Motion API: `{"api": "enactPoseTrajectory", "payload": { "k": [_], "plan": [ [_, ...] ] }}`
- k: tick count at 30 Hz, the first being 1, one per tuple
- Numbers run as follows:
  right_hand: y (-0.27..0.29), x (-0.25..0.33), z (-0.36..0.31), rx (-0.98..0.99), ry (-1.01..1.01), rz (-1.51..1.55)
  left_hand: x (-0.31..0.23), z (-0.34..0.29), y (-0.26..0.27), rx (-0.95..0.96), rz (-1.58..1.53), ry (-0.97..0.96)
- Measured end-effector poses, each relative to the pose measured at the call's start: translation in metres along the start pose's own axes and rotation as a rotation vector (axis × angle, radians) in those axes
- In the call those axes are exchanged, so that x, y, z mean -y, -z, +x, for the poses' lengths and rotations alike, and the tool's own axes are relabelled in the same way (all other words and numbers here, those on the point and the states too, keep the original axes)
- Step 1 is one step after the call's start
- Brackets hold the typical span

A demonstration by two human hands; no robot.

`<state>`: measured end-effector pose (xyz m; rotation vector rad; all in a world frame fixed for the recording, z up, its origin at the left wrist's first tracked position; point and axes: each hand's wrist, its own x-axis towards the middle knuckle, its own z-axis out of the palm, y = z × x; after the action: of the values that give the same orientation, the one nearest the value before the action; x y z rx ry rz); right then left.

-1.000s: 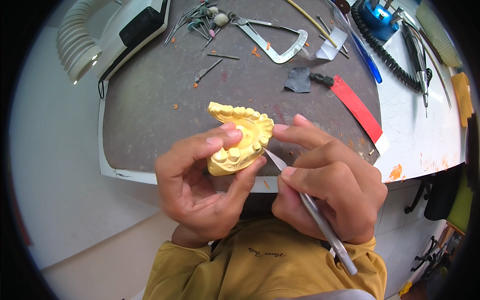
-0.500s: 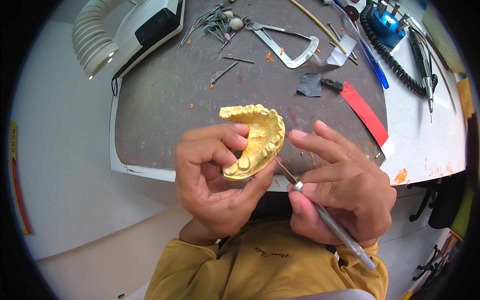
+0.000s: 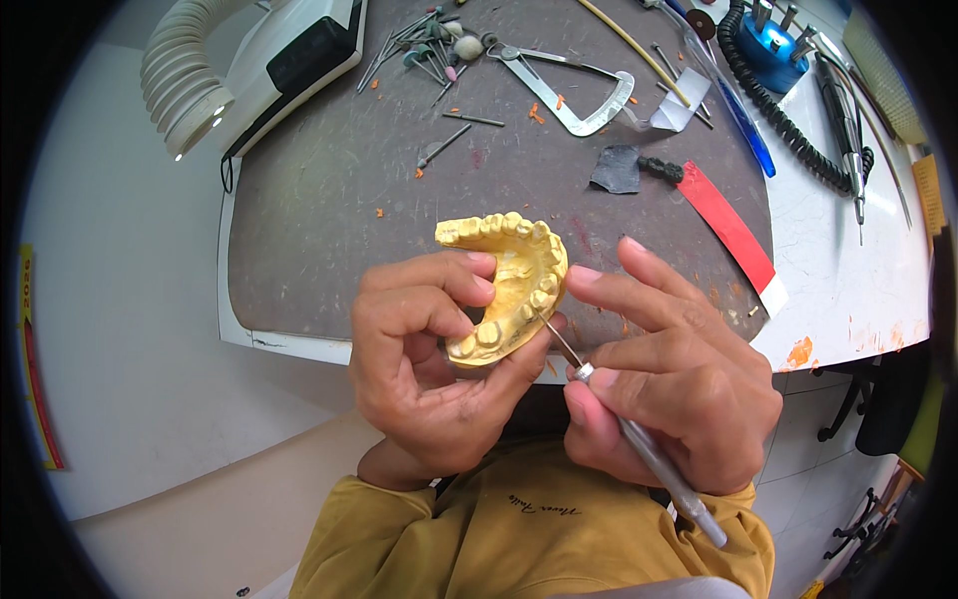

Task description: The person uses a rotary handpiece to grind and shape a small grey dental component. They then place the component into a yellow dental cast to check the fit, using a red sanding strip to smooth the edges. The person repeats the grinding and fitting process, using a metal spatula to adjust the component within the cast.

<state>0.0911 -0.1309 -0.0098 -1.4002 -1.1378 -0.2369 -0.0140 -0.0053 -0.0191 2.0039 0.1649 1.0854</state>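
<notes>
A yellow dental cast (image 3: 511, 285), a horseshoe-shaped arch with a row of teeth, is held up over the near edge of the bench. My left hand (image 3: 424, 349) is closed around its left and lower sides, fingertips on the inner curve and thumb beneath the outer edge. In a pen-like grip, my right hand (image 3: 679, 379) holds a craft knife (image 3: 659, 459) with a knurled metal handle and a thin pointed blade. The blade's tip meets the cast's near right side, by the teeth. My right index finger reaches to the cast's outer rim.
A grey mat (image 3: 329, 240) covers the bench. Rotary burs (image 3: 429, 60), a metal caliper (image 3: 584, 100) and orange scraps lie toward the back. Farther right are a red strip (image 3: 728, 225), a blue bur stand (image 3: 773, 55) and a handpiece (image 3: 848, 150). A ribbed hose (image 3: 185, 80) hangs at the back left.
The knife tip has moved up and left, from the cast's outer edge onto the area by the teeth. My right hand shifted slightly left with it; the cast tilted a little.
</notes>
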Motion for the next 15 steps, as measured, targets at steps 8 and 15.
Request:
{"api": "enactPoseTrajectory", "payload": {
  "k": [8, 15],
  "plan": [
    [0.0012, 0.002, 0.001, 0.056, 0.018, -0.051, 0.0001, -0.0007, 0.0, 0.001, 0.027, -0.018],
    [0.002, 0.0026, 0.002, 0.05, -0.007, -0.011, -0.0002, -0.001, 0.0017, 0.01, 0.042, -0.033]
  ]
}}
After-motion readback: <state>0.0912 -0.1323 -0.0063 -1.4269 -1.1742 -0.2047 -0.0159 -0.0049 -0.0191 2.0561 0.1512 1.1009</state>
